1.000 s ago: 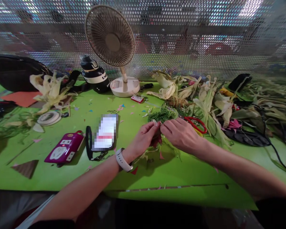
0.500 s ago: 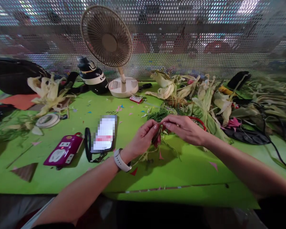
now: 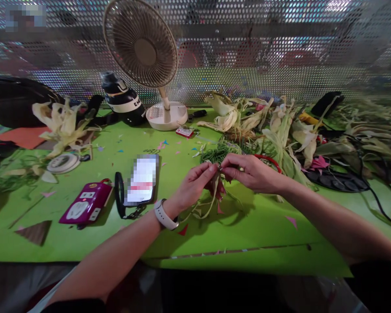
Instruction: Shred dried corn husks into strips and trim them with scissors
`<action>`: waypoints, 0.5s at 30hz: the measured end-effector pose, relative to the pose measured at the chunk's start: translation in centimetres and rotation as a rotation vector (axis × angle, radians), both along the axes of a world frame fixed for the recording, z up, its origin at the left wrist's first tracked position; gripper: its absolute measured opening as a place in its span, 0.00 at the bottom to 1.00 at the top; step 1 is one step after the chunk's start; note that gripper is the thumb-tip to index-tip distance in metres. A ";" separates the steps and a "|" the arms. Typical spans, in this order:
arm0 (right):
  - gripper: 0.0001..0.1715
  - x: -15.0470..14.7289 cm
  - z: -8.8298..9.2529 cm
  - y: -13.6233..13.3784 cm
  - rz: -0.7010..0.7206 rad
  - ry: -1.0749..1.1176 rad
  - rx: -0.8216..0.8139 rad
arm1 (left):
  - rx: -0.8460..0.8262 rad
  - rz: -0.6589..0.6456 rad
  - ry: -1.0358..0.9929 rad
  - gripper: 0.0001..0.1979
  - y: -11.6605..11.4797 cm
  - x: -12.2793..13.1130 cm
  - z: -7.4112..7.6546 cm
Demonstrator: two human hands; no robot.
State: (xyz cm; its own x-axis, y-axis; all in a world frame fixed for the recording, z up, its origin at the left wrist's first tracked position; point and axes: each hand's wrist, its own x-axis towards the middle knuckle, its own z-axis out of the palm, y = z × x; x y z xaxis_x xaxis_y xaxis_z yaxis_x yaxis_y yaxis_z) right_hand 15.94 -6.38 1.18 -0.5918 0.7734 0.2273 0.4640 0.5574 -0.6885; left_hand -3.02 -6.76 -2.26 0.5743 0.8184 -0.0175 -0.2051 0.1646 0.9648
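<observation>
Thin green-white husk strips [image 3: 211, 204] hang down between my two hands, just in front of a heap of green strands [image 3: 215, 152]. My left hand [image 3: 197, 182], with a white watch band at the wrist, pinches the strips between thumb and fingers. Close against it on the right, my right hand [image 3: 247, 171] has its thumb and forefinger pressed together at the top of the same strips. The fingertips of both hands nearly meet. A red ring-shaped handle [image 3: 270, 161] shows behind my right hand.
On the green table [image 3: 247, 261] lie a phone [image 3: 141, 179], a purple case [image 3: 87, 203], a tape roll [image 3: 63, 163] and corn husks [image 3: 226, 113]. A fan [image 3: 166, 115] and a black bottle [image 3: 125, 102] stand at the back, before a perforated metal screen [image 3: 215, 56]. Cables run at right.
The camera view has shifted slightly. A pale strip now hangs more visibly below my left hand, and its fingers have moved a little around the strips.
</observation>
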 end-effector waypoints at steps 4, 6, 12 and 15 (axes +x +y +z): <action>0.09 0.0 0.1 0.0 -0.010 0.025 -0.019 | -0.025 -0.002 -0.026 0.13 0.0 0.0 0.1; 0.09 -0.1 0.1 0.1 -0.040 0.044 -0.038 | -0.019 -0.002 -0.036 0.13 0.1 0.0 0.2; 0.08 -0.5 -0.4 0.0 -0.092 0.022 0.105 | 0.004 0.047 0.048 0.15 0.7 -0.2 0.5; 0.08 -0.6 -0.7 -0.1 -0.108 -0.008 0.223 | -0.019 0.031 0.090 0.14 0.9 -0.3 0.6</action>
State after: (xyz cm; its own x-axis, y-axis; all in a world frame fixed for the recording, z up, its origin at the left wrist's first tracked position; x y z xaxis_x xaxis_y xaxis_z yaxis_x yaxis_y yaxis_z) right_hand 15.30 -6.50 0.53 -0.5110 0.7632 0.3956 0.5336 0.6424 -0.5501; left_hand -3.35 -5.87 -1.68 0.5442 0.8348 -0.0833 -0.1230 0.1776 0.9764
